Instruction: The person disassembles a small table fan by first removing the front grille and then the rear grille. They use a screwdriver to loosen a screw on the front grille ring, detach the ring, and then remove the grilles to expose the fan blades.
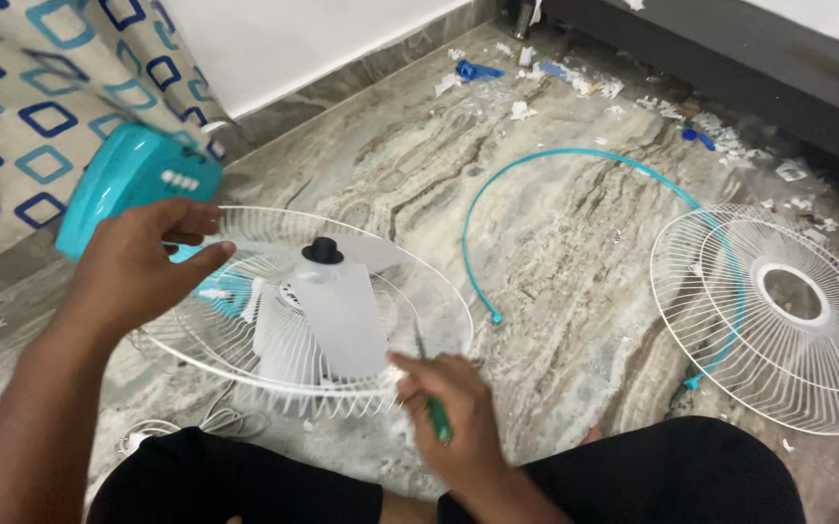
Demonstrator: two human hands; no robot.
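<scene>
A teal table fan lies on its back on the marble floor. Its white rear wire guard (439, 320) faces up with translucent blades (342, 311) and a black blade cap (322, 250) inside. My left hand (143, 257) grips the guard's far left rim, next to the teal fan base (129, 175). My right hand (449, 412) holds a green-handled screwdriver (434, 412) at the guard's near rim, its shaft pointing up over the wires.
The loose white front guard (778, 311) lies at the right, with a teal rim ring (575, 160) curving across the floor and over it. White scraps and blue bits litter the far floor (575, 78). A patterned curtain (32, 87) hangs at the left. My knees are at the bottom.
</scene>
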